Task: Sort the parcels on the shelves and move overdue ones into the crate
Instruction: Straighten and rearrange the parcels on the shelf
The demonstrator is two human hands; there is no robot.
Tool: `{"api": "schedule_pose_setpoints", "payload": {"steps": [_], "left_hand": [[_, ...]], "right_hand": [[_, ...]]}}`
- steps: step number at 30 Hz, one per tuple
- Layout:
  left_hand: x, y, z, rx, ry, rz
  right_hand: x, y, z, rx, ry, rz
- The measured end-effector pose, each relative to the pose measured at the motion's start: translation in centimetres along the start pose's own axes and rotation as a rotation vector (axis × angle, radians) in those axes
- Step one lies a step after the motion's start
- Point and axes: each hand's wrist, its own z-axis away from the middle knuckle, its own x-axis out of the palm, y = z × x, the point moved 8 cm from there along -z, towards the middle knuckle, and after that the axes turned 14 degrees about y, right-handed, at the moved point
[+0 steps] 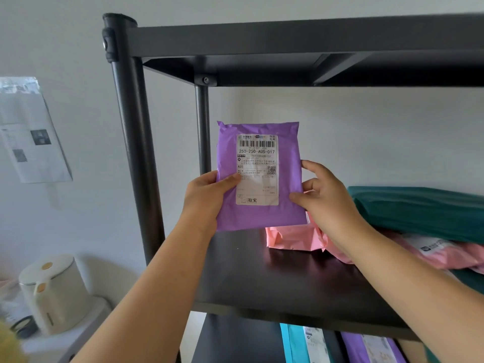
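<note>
I hold a purple parcel point(288, 213) upright in front of the black shelf point(275, 279), its white shipping label facing me. My left hand point(207, 195) grips its left edge, thumb across the label. My right hand point(324, 200) pinches its right edge between thumb and fingers. Behind it a pink parcel point(290, 238) lies on the shelf board. Further right a second pink parcel point(445, 255) lies under a dark green parcel point(424, 210). No crate is in view.
A lower shelf holds a teal parcel point(290, 344) and another purple parcel point(366, 349). The black upright post point(136, 153) stands at left. A cream kettle point(55, 292) sits on a low surface at lower left. A paper point(31, 132) hangs on the wall.
</note>
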Motion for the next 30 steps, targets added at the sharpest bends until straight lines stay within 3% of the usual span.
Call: {"api": "schedule_pose_setpoints", "payload": {"steps": [7,12,16,26,30], "left_hand": [[-0.8,-0.4,-0.7,0.041,0.075,-0.069],[-1.7,-1.1,-1.9,0.152,0.206,-0.424],[-1.9,-3.1,-2.7,0.126,0.21,-0.58],[-2.5,-6.7,-4.5,0.198,0.156,-0.989],[-2.9,-7.6,-4.4,0.191,0.126,-1.119]], "right_hand": [[1.1,0.2,0.1,0.002,-0.007,0.016],[2.6,1.7,-0.7,0.077,0.005,0.011],[5.2,3.1,-1.7,0.118,-0.03,0.075],[12.0,2.9,-0.2,-0.339,-0.318,0.704],[13.7,3.9,0.8,-0.398,-0.421,0.844]]}}
